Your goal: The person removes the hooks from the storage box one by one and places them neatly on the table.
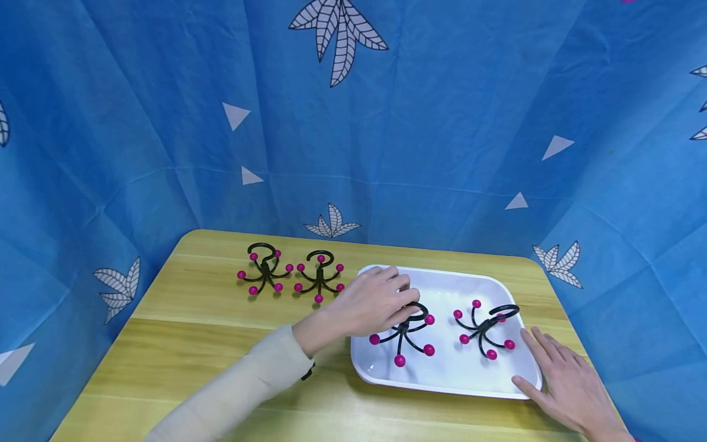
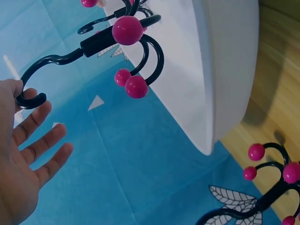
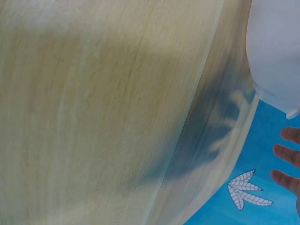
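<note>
The left hand pinched one hook within the left edge of the tray; the right hand's fingers spread by its right edge. Positioning the hook seemed underway, the next move calling for a steady tray.

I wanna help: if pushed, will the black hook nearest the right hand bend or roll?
The black hook probably won't bend: its prongs hold their curves. It might slide, not roll, since those prongs splay outward. Its pink balls look smooth, perhaps slippery.
</note>
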The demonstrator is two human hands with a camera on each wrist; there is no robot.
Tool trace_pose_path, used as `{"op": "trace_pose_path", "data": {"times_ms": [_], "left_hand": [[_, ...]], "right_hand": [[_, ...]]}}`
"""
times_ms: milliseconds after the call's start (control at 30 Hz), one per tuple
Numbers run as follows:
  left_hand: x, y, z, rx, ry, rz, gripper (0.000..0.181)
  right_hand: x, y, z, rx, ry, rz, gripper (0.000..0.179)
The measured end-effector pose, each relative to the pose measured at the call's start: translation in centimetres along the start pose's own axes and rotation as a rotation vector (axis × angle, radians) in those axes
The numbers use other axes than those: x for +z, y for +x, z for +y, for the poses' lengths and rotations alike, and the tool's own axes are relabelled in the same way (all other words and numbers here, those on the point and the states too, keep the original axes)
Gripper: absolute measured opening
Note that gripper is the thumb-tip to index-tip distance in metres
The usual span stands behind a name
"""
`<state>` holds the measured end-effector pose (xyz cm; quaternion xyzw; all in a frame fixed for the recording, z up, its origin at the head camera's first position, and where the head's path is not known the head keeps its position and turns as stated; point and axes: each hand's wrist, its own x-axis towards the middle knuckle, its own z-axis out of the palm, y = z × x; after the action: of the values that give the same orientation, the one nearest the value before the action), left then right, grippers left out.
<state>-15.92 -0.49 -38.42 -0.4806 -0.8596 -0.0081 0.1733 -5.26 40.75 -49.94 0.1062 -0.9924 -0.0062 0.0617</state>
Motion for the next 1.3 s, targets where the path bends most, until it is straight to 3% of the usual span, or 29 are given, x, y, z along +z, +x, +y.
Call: {"op": "trace_pose_path", "data": {"times_ms": [333, 567, 1067, 1300], "left_hand": [[-1.0, -2.4, -1.1, -0.022, -0.017, 0.076, 0.022], [-1.9, -4.2, -1.7, -0.045, -0.011, 0.09, 0.018], [-3.6, -8.0, -3.8, -0.101, -0.024, 0.113, 0.016], [-4.3, -9.7, -4.8, -0.139, -0.027, 0.124, 0.016]], "right_hand": [[0.0, 0.0, 0.0, -0.007, 0.0, 0.01, 0.095], [0.0, 0.0, 0.0, -0.012, 0.002, 0.023, 0.096], [-0.2, 0.2, 0.0, 0.014, -0.007, -0.055, 0.098], [-0.2, 0.1, -0.1, 0.013, 0.006, -0.03, 0.097]]}}
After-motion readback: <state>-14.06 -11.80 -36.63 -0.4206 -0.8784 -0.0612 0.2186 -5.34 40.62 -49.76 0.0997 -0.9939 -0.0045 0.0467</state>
